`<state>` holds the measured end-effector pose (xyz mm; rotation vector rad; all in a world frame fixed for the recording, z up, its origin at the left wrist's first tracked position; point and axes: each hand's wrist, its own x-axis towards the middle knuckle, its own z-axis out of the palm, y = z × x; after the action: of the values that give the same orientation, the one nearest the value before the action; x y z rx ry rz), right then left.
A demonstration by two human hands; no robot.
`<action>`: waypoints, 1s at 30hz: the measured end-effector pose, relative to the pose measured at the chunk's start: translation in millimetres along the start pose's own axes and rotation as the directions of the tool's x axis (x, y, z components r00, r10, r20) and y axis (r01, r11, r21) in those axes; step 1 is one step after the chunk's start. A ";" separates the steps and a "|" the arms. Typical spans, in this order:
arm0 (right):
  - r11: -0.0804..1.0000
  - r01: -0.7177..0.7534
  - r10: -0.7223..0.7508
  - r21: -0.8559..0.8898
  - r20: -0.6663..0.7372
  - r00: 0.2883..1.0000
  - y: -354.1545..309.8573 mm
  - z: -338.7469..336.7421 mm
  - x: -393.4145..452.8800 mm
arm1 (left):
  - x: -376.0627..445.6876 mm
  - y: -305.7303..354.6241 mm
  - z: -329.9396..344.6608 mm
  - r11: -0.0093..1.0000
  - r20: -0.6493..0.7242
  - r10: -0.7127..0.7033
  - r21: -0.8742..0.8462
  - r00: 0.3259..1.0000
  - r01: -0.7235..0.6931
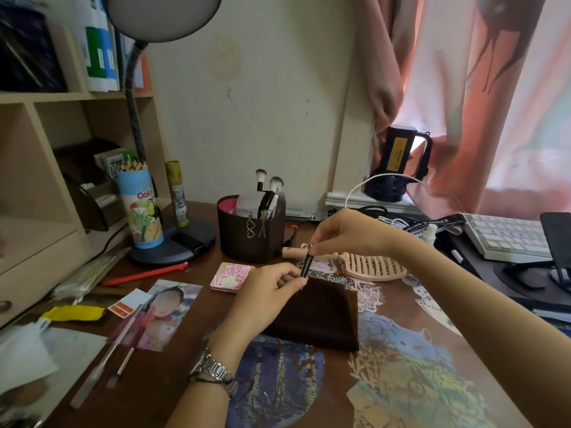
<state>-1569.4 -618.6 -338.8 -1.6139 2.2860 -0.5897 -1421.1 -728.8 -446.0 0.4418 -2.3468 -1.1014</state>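
Midway through slipping a slim dark pencil [306, 265] into the brown pouch [321, 316] at frame centre. Pinched near its top by the right hand [343, 233], tip down at the pouch mouth. Mouth edge pinched by the left hand [265, 291]. Next, probably: lower straight in with the opening kept spread, then release. Just right of the pencil, a pink comb [374, 267]. Above left, a brown organiser box [250, 233] and a pink compact [231, 276], neither blocking the way.
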 end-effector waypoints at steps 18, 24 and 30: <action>0.968 0.192 -0.229 -0.161 -0.258 0.938 10.0 -15.7 38.3 | 5.4 -12.7 -7.1 0.971 -0.007 -0.238 0.012 0.971 0.239; 0.959 0.226 -0.275 -0.169 -0.374 0.886 7.7 -31.3 65.7 | 4.6 -16.2 -5.3 0.947 0.096 -0.320 0.071 0.943 0.314; 0.943 0.289 -0.333 -0.165 -0.433 0.838 6.4 -38.3 88.2 | 5.3 -17.5 -6.3 0.946 0.106 -0.323 0.066 0.940 0.318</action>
<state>-1621.6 -693.4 -307.7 -2.1043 2.3992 -1.0556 -1420.5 -746.1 -454.6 0.8229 -2.4647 -1.2469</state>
